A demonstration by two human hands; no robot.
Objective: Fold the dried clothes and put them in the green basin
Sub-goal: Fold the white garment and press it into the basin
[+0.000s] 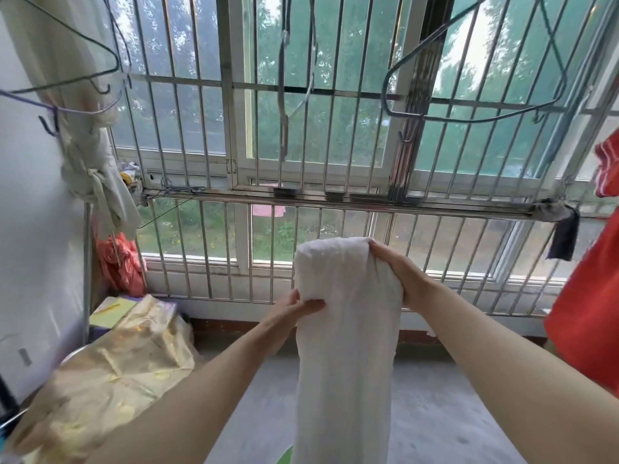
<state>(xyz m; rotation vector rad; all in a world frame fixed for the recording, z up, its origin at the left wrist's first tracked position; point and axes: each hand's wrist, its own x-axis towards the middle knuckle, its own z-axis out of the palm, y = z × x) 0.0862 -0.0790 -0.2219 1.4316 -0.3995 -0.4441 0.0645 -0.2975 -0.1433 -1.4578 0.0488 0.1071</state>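
A white cloth (345, 346) hangs folded lengthwise in front of me, reaching from chest height down past the bottom edge. My right hand (398, 272) grips its top right corner. My left hand (298, 308) pinches the cloth's left edge a little lower. A sliver of green (285, 457) shows at the bottom edge beside the cloth; I cannot tell whether it is the basin. A red garment (593, 296) hangs at the right edge.
A barred window (301, 162) fills the wall ahead. Empty wire hangers (475, 118) dangle above it. A knotted pale curtain (97, 175) hangs at the left. A heap under yellowish cloth (110, 373) sits at the lower left. Grey concrete floor (435, 413) lies below.
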